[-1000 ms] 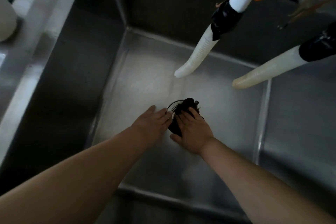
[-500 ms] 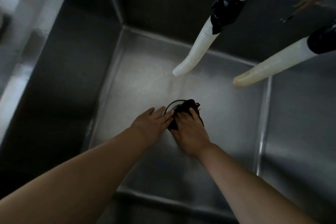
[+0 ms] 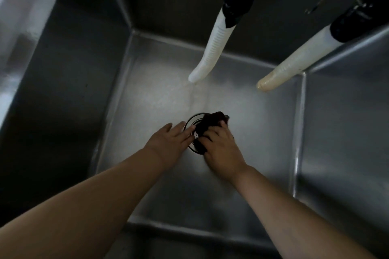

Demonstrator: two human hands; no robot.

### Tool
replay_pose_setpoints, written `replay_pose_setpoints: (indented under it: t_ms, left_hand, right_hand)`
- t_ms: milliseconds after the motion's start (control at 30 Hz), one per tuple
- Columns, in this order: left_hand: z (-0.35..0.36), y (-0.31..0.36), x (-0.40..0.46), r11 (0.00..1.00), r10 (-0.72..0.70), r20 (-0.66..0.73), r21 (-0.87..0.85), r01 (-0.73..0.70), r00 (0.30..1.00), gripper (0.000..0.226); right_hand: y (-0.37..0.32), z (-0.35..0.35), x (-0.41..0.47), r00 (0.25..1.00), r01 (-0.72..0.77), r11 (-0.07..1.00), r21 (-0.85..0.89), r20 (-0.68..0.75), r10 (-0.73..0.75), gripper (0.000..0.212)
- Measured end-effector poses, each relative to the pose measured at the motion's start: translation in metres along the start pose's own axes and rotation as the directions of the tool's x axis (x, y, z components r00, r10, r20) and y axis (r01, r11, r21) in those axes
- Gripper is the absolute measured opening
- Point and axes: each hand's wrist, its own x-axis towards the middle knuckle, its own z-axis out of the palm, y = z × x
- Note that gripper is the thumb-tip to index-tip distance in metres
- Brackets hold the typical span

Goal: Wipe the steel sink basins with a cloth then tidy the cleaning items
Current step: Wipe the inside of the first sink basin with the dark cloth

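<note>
In the sink basin (image 3: 147,94), the cloth (image 3: 207,130) lies on the drain ring (image 3: 189,121), between both hands; two hoses (image 3: 212,52) hang behind.

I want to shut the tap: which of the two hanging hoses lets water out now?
The white ribbed hose, nearer the basin's left wall. A thin stream leaves its tip; the yellowish hose beside it looks dry.

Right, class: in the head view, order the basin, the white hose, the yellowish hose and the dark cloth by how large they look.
1. basin
2-3. white hose and yellowish hose: they look alike, so unranked
4. dark cloth, partly under the right hand
</note>
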Motion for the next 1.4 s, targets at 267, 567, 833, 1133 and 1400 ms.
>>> replay_pose_setpoints:
  t_ms: [267,567,833,1133,1400]
  left_hand:
    - [0.003,0.001,0.002,1.000,-0.010,-0.001,0.009,0.010,1.000,0.061]
    - [0.003,-0.007,-0.012,0.982,-0.171,-0.112,-0.102,0.159,0.979,0.076]
    - [0.006,-0.023,-0.008,0.898,-0.388,-0.010,-0.229,0.376,0.922,0.087]
    - [0.016,-0.033,-0.004,0.899,-0.324,0.009,-0.307,0.311,0.946,0.098]
    - [0.018,-0.036,-0.004,0.893,-0.314,0.007,-0.339,0.297,0.950,0.102]
  right_hand:
    - [-0.004,-0.002,-0.012,0.991,-0.058,0.995,0.079,-0.118,0.067,0.030]
    - [0.042,-0.011,-0.073,0.820,-0.572,0.820,0.018,0.002,0.572,0.064]
    - [0.034,-0.001,0.037,0.880,-0.475,0.880,-0.017,0.005,0.476,0.059]
    - [0.022,-0.013,0.143,0.992,-0.122,0.987,-0.101,0.023,0.125,0.066]
    - [0.110,-0.027,0.081,0.910,-0.414,0.896,-0.163,-0.069,0.408,0.066]
